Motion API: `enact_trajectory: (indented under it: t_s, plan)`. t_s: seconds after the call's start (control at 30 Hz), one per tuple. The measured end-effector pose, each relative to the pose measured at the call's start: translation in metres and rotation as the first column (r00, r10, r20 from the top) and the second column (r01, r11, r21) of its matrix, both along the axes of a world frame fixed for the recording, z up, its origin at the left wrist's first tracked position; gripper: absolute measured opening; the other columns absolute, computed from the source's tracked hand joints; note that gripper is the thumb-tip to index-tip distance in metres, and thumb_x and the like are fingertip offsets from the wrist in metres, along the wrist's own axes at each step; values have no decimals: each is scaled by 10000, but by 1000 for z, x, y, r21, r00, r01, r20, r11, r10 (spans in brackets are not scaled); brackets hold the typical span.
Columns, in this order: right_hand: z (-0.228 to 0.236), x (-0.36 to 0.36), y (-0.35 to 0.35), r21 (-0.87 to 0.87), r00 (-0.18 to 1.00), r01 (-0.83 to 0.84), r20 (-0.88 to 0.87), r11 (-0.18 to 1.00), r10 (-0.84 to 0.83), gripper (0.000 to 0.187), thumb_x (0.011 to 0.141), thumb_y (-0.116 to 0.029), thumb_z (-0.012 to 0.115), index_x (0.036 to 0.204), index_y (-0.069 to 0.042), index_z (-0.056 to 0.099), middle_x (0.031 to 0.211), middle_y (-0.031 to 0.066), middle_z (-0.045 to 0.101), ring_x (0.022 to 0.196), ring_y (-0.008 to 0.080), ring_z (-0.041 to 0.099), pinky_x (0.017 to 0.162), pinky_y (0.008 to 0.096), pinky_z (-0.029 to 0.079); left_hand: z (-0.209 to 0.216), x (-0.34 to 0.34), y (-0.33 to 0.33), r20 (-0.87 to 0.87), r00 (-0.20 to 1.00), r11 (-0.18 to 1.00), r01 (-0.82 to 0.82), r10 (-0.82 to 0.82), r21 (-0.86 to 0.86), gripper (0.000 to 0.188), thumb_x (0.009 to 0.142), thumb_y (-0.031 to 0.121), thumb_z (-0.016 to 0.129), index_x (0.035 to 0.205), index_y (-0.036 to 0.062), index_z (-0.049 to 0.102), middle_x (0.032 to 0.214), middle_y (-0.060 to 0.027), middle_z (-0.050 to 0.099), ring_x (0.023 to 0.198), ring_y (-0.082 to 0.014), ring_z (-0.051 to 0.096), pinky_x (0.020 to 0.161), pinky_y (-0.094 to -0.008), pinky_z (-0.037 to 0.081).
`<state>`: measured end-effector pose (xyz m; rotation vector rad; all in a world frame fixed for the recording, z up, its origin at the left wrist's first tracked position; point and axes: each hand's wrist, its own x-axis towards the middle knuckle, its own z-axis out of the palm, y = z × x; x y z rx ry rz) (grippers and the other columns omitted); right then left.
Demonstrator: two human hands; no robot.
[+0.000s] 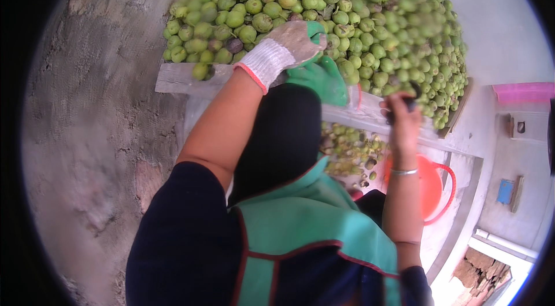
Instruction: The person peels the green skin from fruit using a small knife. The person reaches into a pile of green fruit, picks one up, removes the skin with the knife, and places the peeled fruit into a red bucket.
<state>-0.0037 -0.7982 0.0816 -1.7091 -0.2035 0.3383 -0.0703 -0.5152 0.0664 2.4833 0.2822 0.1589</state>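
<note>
My left hand (298,43) wears a pale knit work glove with green coating and a red hem. Its fingers are curled closed against the fingers of a second green glove (324,81), which lies across the wooden board edge with its cuff toward the right. My right hand (403,118) is bare, with a band at the wrist, and wraps round a dark tool (409,103) with a curved black end; motion blurs it. Just beyond both hands rises a large heap of round green fruits (315,2), some with brown patches.
A pale wooden board (185,78) edges the heap on the near side. Below it lie more fruits (352,147), several of them browned. An orange-red bucket (428,181) with a rope-like handle stands at my right. A rough grey surface (98,121) spans the left.
</note>
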Motion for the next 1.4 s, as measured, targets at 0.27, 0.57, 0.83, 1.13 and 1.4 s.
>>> enact_trajectory:
  t_s: [0.27,0.57,0.83,1.13,1.4]
  plan:
    - [-94,-1,153,-196,676,-658,273,727,685,433,756,10,618,1183,-61,603,1060,93,640,907,192,611,805,291,491,-124,-70,5,374,909,967,-237,185,97,305,864,267,557,1138,160,634,1204,-111,600,1065,-293,589,883,-441,471]
    - [-109,41,192,-673,226,-428,567,604,792,641,650,-12,682,1266,-134,554,1332,83,516,1183,296,509,971,398,428,-130,-34,68,379,925,912,-183,33,366,459,679,152,703,1136,157,661,1407,-63,433,1206,-253,472,938,-450,384]
    - [-98,143,258,-739,135,-116,650,663,748,477,679,-91,684,1137,-207,622,1166,-6,620,967,229,611,853,394,448,-87,42,129,524,837,865,-141,-155,481,277,682,230,695,959,226,699,1319,-24,526,1084,-243,565,780,-474,411]
    - [-7,227,307,-625,662,-179,495,760,563,95,766,-59,613,836,2,595,668,120,599,602,225,568,585,356,472,-48,180,233,634,756,756,-510,166,410,588,822,382,627,1295,58,502,1269,-160,555,1157,-346,530,999,-408,413]
    - [-80,80,207,-741,151,-363,551,565,821,305,746,-128,668,1049,-156,666,1074,44,639,1016,253,606,777,358,521,9,135,240,416,889,898,-329,190,293,356,832,389,584,1065,135,671,1040,-164,665,975,-317,628,870,-390,489]
